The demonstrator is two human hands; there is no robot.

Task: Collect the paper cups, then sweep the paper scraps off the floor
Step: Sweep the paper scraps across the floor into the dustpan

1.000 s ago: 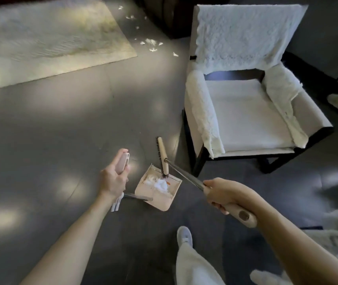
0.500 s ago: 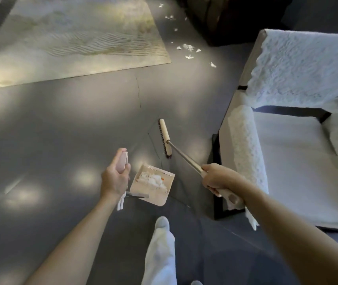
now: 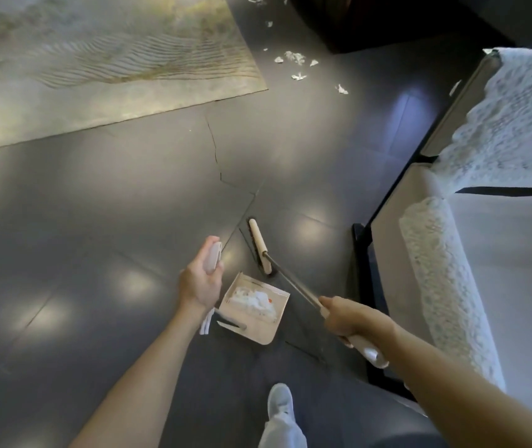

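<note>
While your left hand (image 3: 200, 281) grips the dustpan handle (image 3: 214, 255) and your right hand (image 3: 350, 318) is closed round the broom (image 3: 294, 287), carry the dustpan (image 3: 260, 335) level so the white heap (image 3: 255, 301) in it does not spill. The broom head (image 3: 260, 245) sits just beyond the pan. The remaining paper scraps (image 3: 294, 57) lie well ahead of both hands, on the dark floor (image 3: 129, 221) between the rug (image 3: 96, 66) and the armchair (image 3: 491, 227). Set the pan's lip flat just short of them and sweep toward it in short strokes.
</note>
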